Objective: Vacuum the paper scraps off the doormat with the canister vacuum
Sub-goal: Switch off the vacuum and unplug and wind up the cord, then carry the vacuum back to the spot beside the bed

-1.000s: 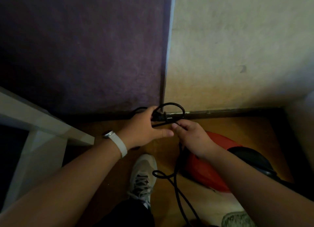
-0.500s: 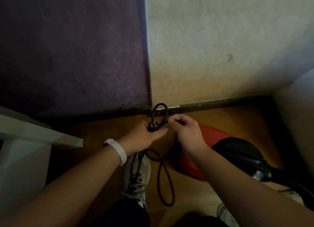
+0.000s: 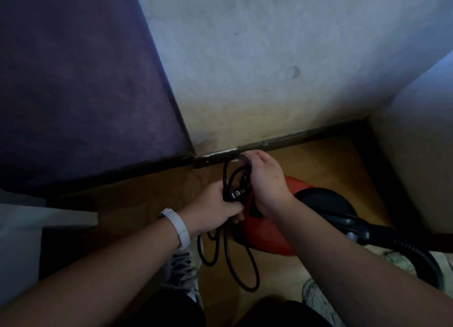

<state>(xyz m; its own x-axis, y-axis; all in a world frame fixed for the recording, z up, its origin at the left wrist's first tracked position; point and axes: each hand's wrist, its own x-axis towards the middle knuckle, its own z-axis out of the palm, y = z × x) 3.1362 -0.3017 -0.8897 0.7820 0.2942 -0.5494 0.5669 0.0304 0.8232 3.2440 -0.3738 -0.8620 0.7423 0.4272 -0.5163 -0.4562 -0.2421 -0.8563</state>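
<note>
Both hands are close together on the black cord point(image 3: 225, 177). The left hand point(image 3: 215, 204) is wrapped tight around the gathered loops, and the plug point(image 3: 236, 195) pokes out just above its knuckles. The right hand point(image 3: 267, 182) curls its fingers over the top of the loop, right by the dark skirting point(image 3: 306, 136). More cord dangles below the left fist in long loops. The red vacuum point(image 3: 264, 233) sits on the wooden floor point(image 3: 318, 165) under the right forearm, its black hose point(image 3: 426, 258) trailing off right. There's a white wristband point(image 3: 180, 228) on the left wrist and a shoe point(image 3: 181, 270) below it.
</note>
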